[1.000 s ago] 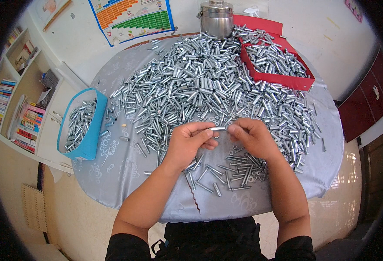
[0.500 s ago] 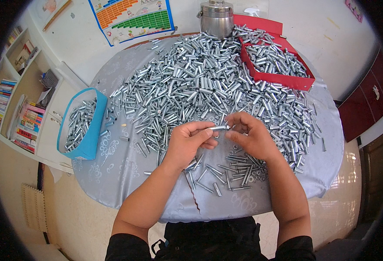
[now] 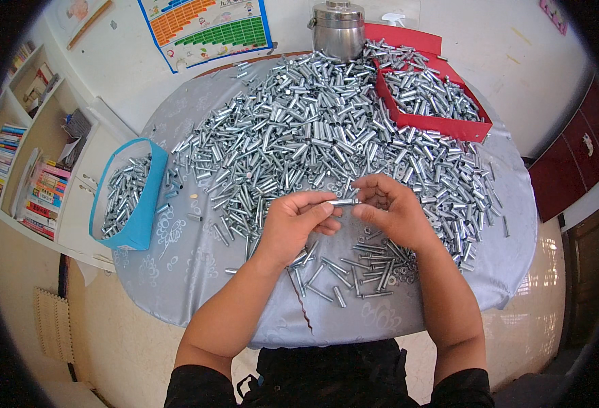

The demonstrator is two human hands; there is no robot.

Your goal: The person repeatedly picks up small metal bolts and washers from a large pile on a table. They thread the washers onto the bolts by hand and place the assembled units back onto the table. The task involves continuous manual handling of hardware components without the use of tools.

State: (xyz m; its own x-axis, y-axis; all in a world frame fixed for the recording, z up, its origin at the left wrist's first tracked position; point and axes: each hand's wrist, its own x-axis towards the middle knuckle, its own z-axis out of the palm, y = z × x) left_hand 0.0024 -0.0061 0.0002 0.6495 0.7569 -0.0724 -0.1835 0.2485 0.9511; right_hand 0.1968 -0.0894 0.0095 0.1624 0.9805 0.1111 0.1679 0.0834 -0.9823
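Observation:
My left hand (image 3: 298, 223) pinches a short silver metal sleeve (image 3: 341, 202) and holds it level above the table. My right hand (image 3: 391, 209) meets the sleeve's right end with its fingertips. Whether it holds a small part there is hidden by the fingers. Both hands hover over the near side of a big heap of like silver sleeves (image 3: 313, 129) spread on a round table with a grey cloth (image 3: 184, 258). A smaller cluster of thin bolts and small nuts (image 3: 364, 268) lies just under my hands.
A blue box (image 3: 140, 204) with metal sleeves sits at the table's left edge. A red tray (image 3: 449, 126) full of the same parts is at the back right, next to a steel pot (image 3: 338, 27). Shelves with books stand at the far left.
The hands stay together on the sleeve. My right fingers have shifted slightly at its end; nothing else has moved.

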